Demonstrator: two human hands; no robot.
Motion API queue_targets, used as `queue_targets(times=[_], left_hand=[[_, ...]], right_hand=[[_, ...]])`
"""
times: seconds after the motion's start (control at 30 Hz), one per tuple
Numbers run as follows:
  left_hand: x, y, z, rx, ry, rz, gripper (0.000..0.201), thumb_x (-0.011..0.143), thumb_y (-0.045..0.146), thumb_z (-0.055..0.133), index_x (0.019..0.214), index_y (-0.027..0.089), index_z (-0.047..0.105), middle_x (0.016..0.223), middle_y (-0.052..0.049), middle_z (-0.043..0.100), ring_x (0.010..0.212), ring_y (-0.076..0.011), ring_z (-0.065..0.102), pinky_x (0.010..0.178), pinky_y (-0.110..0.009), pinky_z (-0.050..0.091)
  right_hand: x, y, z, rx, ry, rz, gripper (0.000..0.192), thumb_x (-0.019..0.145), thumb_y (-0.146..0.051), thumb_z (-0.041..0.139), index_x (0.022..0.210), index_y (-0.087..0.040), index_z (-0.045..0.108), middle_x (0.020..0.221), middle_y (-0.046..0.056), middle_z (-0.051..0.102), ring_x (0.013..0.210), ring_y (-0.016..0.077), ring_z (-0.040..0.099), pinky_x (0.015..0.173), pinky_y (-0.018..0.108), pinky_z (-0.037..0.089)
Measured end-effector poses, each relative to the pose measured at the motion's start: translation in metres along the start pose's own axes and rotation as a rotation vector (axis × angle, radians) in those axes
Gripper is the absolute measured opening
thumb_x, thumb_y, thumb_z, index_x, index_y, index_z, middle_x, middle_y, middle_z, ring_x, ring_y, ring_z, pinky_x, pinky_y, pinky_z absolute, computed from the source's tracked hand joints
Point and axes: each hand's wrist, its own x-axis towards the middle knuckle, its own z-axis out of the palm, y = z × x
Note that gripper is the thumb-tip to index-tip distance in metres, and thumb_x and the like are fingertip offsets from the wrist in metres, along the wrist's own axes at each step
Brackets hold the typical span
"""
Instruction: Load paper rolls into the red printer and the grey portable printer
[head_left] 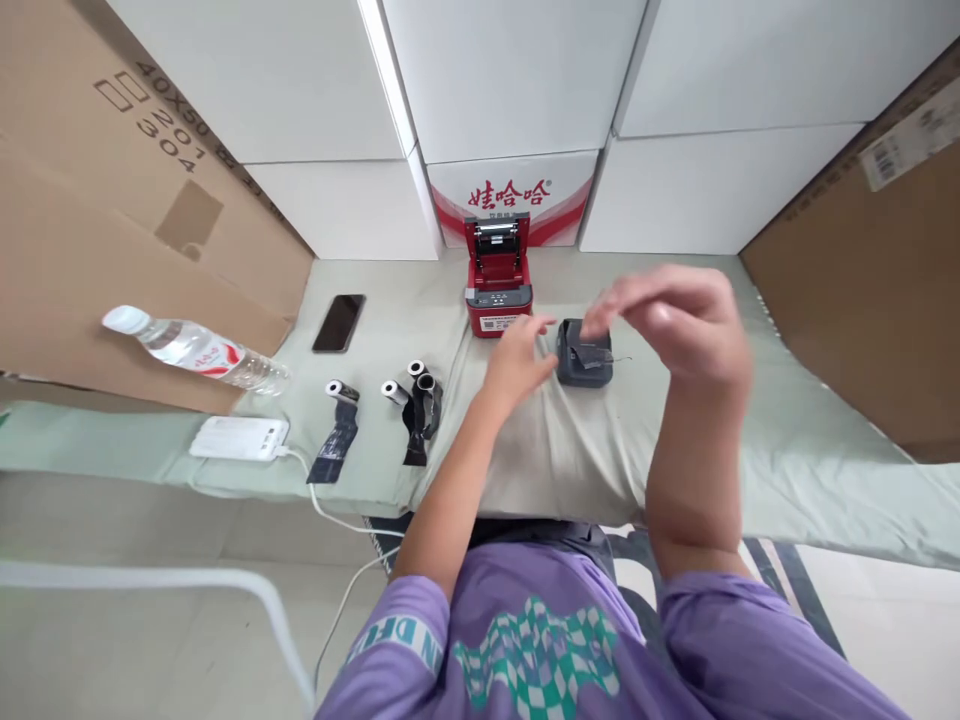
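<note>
My left hand [516, 362] is open, thumb and fingers spread, in front of a red label printer [499, 275] whose lid is tipped up. Its fingertips stop just short of a small dark grey, boxy device [586, 375]. A crumpled strip of dark film [589, 354] lies across the top of that device. Raised above and to the right of it is my right hand [686, 315], bent at the wrist. Its fingers stretch leftward, partly blurred, and I see nothing held in them.
Left of the hands lie a roll with dark film pulled out [337, 425] and several more rolls [424, 395]. Farther left are a phone [339, 323], a white power bank [240, 439] with a cable, and a water bottle [202, 352]. Cardboard [135, 200] and white boxes [517, 80] surround the cloth-covered surface.
</note>
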Motion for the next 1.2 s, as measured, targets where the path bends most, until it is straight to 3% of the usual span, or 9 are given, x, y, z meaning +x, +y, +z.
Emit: queue_targets(times=[0.1, 0.2, 0.33, 0.43, 0.77, 0.97, 1.2], left_hand=[[0.007, -0.018, 0.039, 0.020, -0.089, 0.009, 0.067, 0.076, 0.014, 0.071, 0.142, 0.018, 0.056, 0.142, -0.020, 0.051, 0.134, -0.0356, 0.049, 0.112, -0.049, 0.043], [0.020, -0.038, 0.063, -0.062, -0.027, 0.004, 0.070, 0.079, 0.022, 0.076, 0.145, 0.015, 0.053, 0.146, -0.022, 0.048, 0.139, -0.0373, 0.044, 0.117, -0.048, 0.038], [0.030, -0.056, 0.083, -0.273, 0.066, -0.032, 0.060, 0.083, 0.018, 0.072, 0.141, 0.016, 0.056, 0.140, -0.018, 0.056, 0.113, -0.0255, 0.061, 0.104, -0.038, 0.049], [0.027, -0.061, 0.092, -0.380, 0.115, -0.065, 0.046, 0.086, 0.014, 0.064, 0.132, 0.018, 0.061, 0.133, -0.011, 0.062, 0.092, -0.0173, 0.062, 0.092, -0.033, 0.052], [0.023, -0.059, 0.089, -0.394, 0.171, -0.151, 0.030, 0.087, 0.008, 0.058, 0.115, 0.017, 0.066, 0.115, -0.008, 0.072, 0.081, -0.0134, 0.064, 0.076, -0.025, 0.050], [0.020, -0.059, 0.082, -0.270, 0.186, -0.132, 0.032, 0.085, 0.003, 0.056, 0.112, 0.017, 0.067, 0.107, -0.005, 0.076, 0.079, -0.0134, 0.067, 0.083, -0.025, 0.054], [0.013, -0.053, 0.078, -0.109, 0.164, -0.133, 0.044, 0.089, 0.005, 0.052, 0.125, 0.024, 0.067, 0.122, -0.002, 0.077, 0.097, -0.0176, 0.073, 0.095, -0.030, 0.055]], right_hand=[[0.014, 0.015, 0.005, -0.030, 0.018, -0.005, 0.036, 0.084, -0.057, 0.064, 0.093, -0.023, 0.068, 0.088, 0.005, 0.072, 0.095, 0.0209, 0.065, 0.088, 0.035, 0.053], [0.021, 0.044, 0.010, -0.024, 0.061, 0.019, 0.038, 0.084, -0.058, 0.061, 0.094, -0.022, 0.066, 0.092, 0.006, 0.073, 0.096, 0.0210, 0.066, 0.089, 0.035, 0.053], [0.030, 0.076, 0.014, 0.130, 0.205, 0.063, 0.037, 0.084, -0.055, 0.056, 0.095, -0.021, 0.066, 0.094, 0.007, 0.073, 0.093, 0.0203, 0.067, 0.090, 0.036, 0.053], [0.034, 0.086, 0.017, 0.220, 0.252, 0.080, 0.035, 0.083, -0.053, 0.057, 0.092, -0.021, 0.066, 0.089, 0.006, 0.073, 0.089, 0.0211, 0.067, 0.089, 0.037, 0.054], [0.038, 0.092, 0.018, 0.245, 0.272, 0.081, 0.028, 0.079, -0.048, 0.061, 0.085, -0.021, 0.068, 0.083, 0.003, 0.072, 0.084, 0.0215, 0.066, 0.087, 0.039, 0.053], [0.039, 0.095, 0.017, 0.246, 0.257, 0.086, 0.027, 0.080, -0.046, 0.061, 0.087, -0.021, 0.069, 0.085, 0.003, 0.072, 0.084, 0.0207, 0.066, 0.086, 0.038, 0.052], [0.040, 0.097, 0.018, 0.228, 0.255, 0.078, 0.026, 0.081, -0.046, 0.060, 0.086, -0.021, 0.067, 0.084, 0.003, 0.071, 0.084, 0.0208, 0.065, 0.086, 0.038, 0.053]])
